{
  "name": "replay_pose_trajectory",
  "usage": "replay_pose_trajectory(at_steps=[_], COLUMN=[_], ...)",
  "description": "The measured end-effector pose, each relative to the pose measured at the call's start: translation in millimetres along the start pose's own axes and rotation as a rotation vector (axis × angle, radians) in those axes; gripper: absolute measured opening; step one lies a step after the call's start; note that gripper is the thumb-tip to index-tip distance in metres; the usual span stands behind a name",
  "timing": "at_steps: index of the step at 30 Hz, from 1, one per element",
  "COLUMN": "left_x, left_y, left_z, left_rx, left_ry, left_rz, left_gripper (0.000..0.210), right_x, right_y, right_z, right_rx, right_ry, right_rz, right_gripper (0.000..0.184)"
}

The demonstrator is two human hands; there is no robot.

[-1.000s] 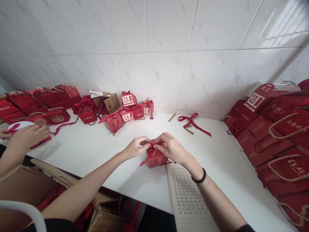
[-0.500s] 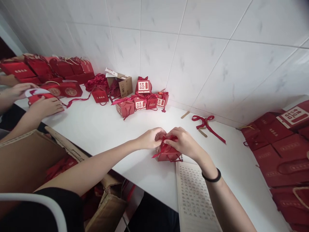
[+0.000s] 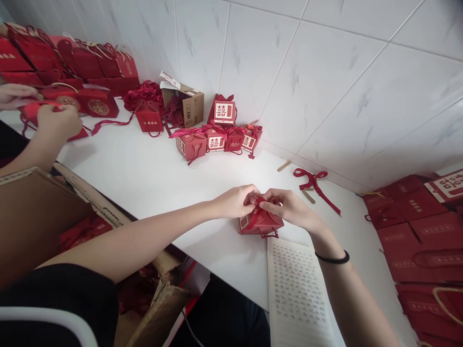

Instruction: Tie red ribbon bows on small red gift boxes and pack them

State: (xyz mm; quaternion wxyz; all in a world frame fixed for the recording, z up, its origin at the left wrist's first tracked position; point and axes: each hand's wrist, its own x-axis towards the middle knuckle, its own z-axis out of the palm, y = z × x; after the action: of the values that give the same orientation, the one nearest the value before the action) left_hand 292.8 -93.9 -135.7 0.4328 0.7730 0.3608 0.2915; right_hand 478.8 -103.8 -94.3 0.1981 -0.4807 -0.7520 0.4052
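Note:
A small red gift box [image 3: 267, 225] with cord handles sits on the white table. Over its top runs a red ribbon [image 3: 257, 212], pinched at the knot by both of my hands. My left hand [image 3: 238, 200] grips from the left with thumb and forefinger closed. From the right, my right hand [image 3: 289, 206] also closes its thumb and fingers on the ribbon; a black band circles that wrist. My fingers partly hide the knot and the box's top.
An open notebook [image 3: 300, 294] lies before the box. Behind are finished-looking red boxes [image 3: 191, 147], a ribbon bow [image 3: 311, 180] and a small carton [image 3: 193, 108]. Red boxes [image 3: 408, 231] are stacked right. A co-worker's hand [image 3: 60, 123] handles a red box at left; a large carton [image 3: 39, 217] stands below.
The view has shifted, so the table items sit differently. My hands stay at the box top, and the ribbon end at its lower left no longer sticks out. The co-worker's nearer hand has curled.

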Motion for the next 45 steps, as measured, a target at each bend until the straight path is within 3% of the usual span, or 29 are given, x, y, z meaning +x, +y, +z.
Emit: replay_pose_trajectory(at_steps=[7,12,20,28,31,36,41,43,45], left_x=[0,-1,-1,5,6,7,8,8,8], left_y=[2,1,1,-3,-2,2,-1,-2,-2], left_z=[13.6,18.4,14.0,3.9,2.0,3.6,6.4,6.4,5.4], left_rx=[0.085,0.092,0.026,-0.189,-0.241,-0.270,-0.354,-0.365,-0.347], left_ry=[0.172,0.222,0.127,-0.021,-0.065,-0.024,0.027,0.027,0.025], left_rz=[-0.042,-0.080,-0.033,-0.038,-0.060,-0.078,-0.104,-0.109,-0.111], left_gripper=[0.018,0.009,0.006,0.007,0.013,0.016,0.013,0.009,0.006], right_x=[0,-1,-2,1,2,3,-14,-25,-32], right_y=[8,11,12,15,19,23,17,16,19], right_z=[5,16,14,17,19,21,28,31,32], right_rx=[0.262,0.305,0.377,0.395,0.374,0.329,-0.008,-0.147,-0.218], right_ry=[0.062,0.125,0.133,0.218,0.230,0.277,0.621,0.664,0.630], right_rz=[0.037,0.030,0.100,0.050,0.016,-0.028,-0.192,-0.272,-0.289], right_gripper=[0.035,0.036,0.037,0.043,0.042,0.040,0.026,0.022,0.022])
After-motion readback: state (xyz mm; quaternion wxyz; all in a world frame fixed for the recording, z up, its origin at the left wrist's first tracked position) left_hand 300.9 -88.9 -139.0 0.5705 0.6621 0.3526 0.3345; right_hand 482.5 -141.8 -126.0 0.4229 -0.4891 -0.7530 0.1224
